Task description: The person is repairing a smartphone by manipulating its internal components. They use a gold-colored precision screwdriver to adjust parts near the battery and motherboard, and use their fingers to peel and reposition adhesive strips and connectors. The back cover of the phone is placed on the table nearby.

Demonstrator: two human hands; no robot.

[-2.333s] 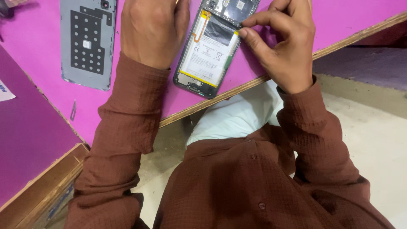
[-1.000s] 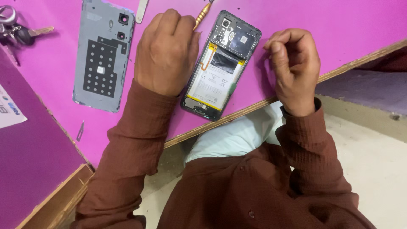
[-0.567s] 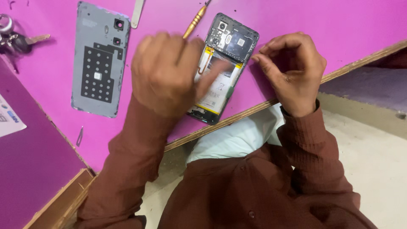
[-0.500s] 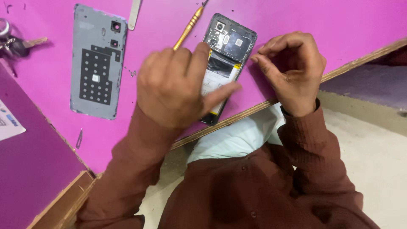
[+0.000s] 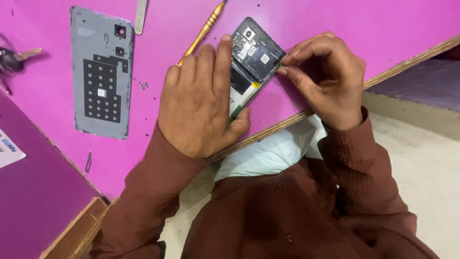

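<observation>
Magenta tabletop (image 5: 335,24) carries an opened phone (image 5: 254,57) near its front edge, its circuit board and battery exposed. As far as the picture shows, the opening stage is done: the grey back cover (image 5: 100,76) lies face-down well to the left, apart from the phone, and tiny screws (image 5: 143,85) are scattered beside it. The inner parts appear to be in place, so I judge the work inside the phone is not finished.

The left hand (image 5: 201,105) lies flat over the lower half of the phone — fingers together and extended, palm down, thumb against the near edge — pinning it to the table. The right hand (image 5: 321,81) is curled, thumb and forefinger pressed together at the phone's upper right edge; whether they pinch some small part I cannot tell.

A yellow-handled screwdriver (image 5: 203,31) lies just beyond the left fingertips, a metal pry tool (image 5: 140,17) farther left, and keys (image 5: 14,55) at the far left edge.
</observation>
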